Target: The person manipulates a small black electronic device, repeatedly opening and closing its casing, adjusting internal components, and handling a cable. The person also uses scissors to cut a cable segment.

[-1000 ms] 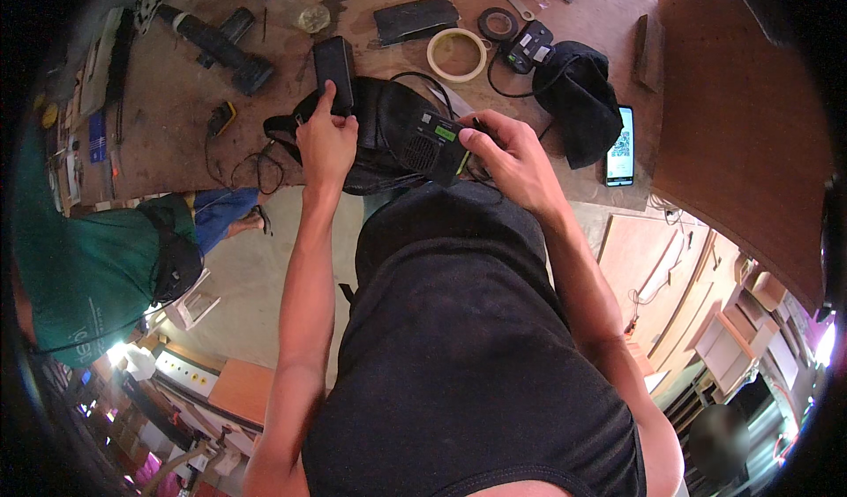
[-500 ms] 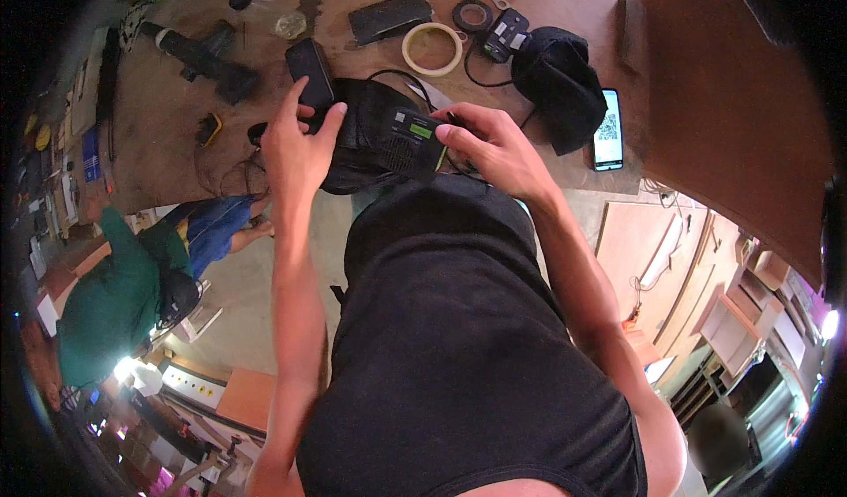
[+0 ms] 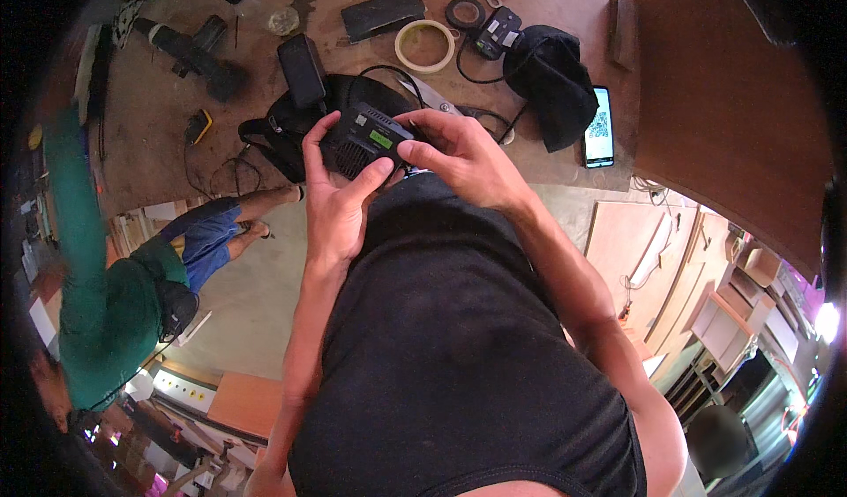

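Observation:
Between my two hands is a small black electronic box with vent slots and a green label. My left hand wraps its left and near sides, thumb along the near edge and a finger at the far left corner. My right hand grips the right end, its thumb resting beside the label and its other fingers partly hidden behind. A black bag lies on the table just beyond, with a smooth black rectangular block on it. A black cable loops out near the box.
On the wooden table lie a cream tape roll, a dark tape roll, a black cap cabled to another box, a lit phone, a drill and a tape measure. A person in green stands at left.
My left hand has moved from beside the smooth block onto the electronic box. The box has shifted left and tilted, with my right hand still on it. The person in green has raised an arm.

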A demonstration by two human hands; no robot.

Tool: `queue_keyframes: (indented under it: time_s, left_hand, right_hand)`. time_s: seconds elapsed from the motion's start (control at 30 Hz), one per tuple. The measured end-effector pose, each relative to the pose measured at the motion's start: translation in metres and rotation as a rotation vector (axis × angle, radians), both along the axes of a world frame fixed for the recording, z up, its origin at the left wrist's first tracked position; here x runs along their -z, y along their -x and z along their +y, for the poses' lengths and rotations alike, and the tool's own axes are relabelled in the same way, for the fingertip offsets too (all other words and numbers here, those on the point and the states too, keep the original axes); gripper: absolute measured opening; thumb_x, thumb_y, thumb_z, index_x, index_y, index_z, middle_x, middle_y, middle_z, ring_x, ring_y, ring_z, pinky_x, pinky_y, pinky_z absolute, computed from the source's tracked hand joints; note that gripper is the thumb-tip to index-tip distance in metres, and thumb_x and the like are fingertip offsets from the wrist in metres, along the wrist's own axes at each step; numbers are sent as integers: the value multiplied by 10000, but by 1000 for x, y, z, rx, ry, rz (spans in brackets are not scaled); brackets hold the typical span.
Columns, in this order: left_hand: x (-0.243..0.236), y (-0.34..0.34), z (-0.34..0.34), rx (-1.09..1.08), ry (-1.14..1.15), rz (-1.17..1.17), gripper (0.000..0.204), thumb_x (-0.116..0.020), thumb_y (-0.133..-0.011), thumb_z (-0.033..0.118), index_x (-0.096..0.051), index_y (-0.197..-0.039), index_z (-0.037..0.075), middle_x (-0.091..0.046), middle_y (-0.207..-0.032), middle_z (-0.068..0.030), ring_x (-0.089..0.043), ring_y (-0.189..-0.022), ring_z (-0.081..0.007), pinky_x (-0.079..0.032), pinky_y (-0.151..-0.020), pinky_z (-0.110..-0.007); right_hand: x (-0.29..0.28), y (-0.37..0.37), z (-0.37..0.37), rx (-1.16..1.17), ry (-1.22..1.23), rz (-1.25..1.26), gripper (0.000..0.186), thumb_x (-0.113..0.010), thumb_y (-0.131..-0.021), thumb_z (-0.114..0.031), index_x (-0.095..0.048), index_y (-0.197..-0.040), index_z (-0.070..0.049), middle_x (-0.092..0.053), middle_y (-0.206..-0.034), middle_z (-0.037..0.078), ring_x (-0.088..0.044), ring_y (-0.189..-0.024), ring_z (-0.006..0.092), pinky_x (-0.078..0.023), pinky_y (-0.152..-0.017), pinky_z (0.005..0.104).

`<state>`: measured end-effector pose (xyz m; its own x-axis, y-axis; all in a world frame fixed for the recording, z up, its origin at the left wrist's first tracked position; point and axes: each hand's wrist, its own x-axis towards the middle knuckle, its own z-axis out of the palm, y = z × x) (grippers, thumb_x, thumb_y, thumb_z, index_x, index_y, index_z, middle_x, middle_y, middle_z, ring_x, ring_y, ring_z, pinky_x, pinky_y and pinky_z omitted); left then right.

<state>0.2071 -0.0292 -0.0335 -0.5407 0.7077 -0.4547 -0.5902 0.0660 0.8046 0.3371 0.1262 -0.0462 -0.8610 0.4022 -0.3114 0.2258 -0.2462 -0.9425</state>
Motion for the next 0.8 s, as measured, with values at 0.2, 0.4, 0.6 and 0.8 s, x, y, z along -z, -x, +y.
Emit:
queue_keyframes:
  time_s: [0.2, 0.4, 0.6, 0.8]
  left_hand:
    - [-2, 6, -8, -197, 31, 34, 732, -749, -922, -85, -364, -1501, 142, -614, -1355, -145, -713, -1148, -266, -686, -915, -475]
    - [-6, 21, -5, -164, -56, 50, 719, -753, -922, -80, -364, -1482, 147, -630, -1323, -137, -719, -1135, -270, -671, -924, -471]
    - [-6, 22, -3, -130, -102, 59, 650, -697, -991, -32, -371, -1523, 153, -670, -1363, -212, -733, -1178, -403, -645, -964, -499]
    - [-12, 26, -1, -117, -120, 2, 567, -703, -1014, -1, -408, -1479, 132, -683, -1330, -229, -745, -1152, -424, -667, -944, -461]
  right_hand:
    - [-12, -5, 0, -24, -103, -82, 393, -667, -1042, -60, -659, -1425, 28, -716, -1213, 86, -658, -1086, 123, -544, -966, 298]
    - [-22, -16, 2, 8, -539, -111, 235, -694, -1040, -85, -782, -1242, -7, -712, -1020, 102, -686, -897, 159, -535, -797, 317]
    - [-28, -21, 0, 70, -568, -84, 261, -677, -1047, -82, -769, -1275, 4, -756, -1017, 133, -718, -910, 172, -559, -774, 335]
    - [-37, -19, -6, 31, -412, -112, 256, -784, -961, -139, -768, -1178, -5, -754, -932, 188, -735, -769, 295, -570, -718, 390]
